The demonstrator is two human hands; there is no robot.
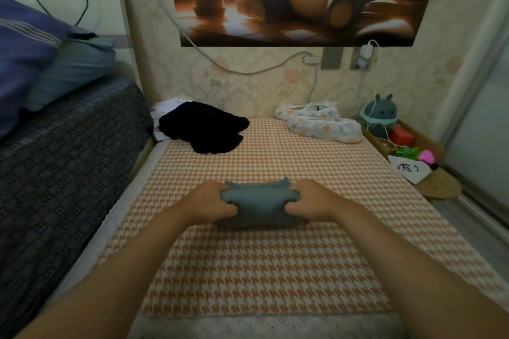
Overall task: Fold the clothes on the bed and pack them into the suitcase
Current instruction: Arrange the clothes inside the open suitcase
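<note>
Two bare forearms come in from the bottom of the frame over the lace edge of the bed cover (275, 270), and they meet in the centre at a small grey-blue folded garment (259, 205). It lies on the orange checked cover as a thick, compact bundle. The left hand (212, 202) grips its left end and the right hand (311, 202) grips its right end. The fingers of both are curled closely round the cloth. Two small corners stand out at the far edge of the bundle. I think the danger is there: if the hands lift it by the ends only, the middle may sag and the folds may open, so it would need folding again. Toward the upper left of the cover a black garment (203, 126) lies crumpled on a white cloth (162, 110), not folded yet. The suitcase is not in view, so I cannot tell how far the bundle must travel. A loosened grip on the way could drop it.
</note>
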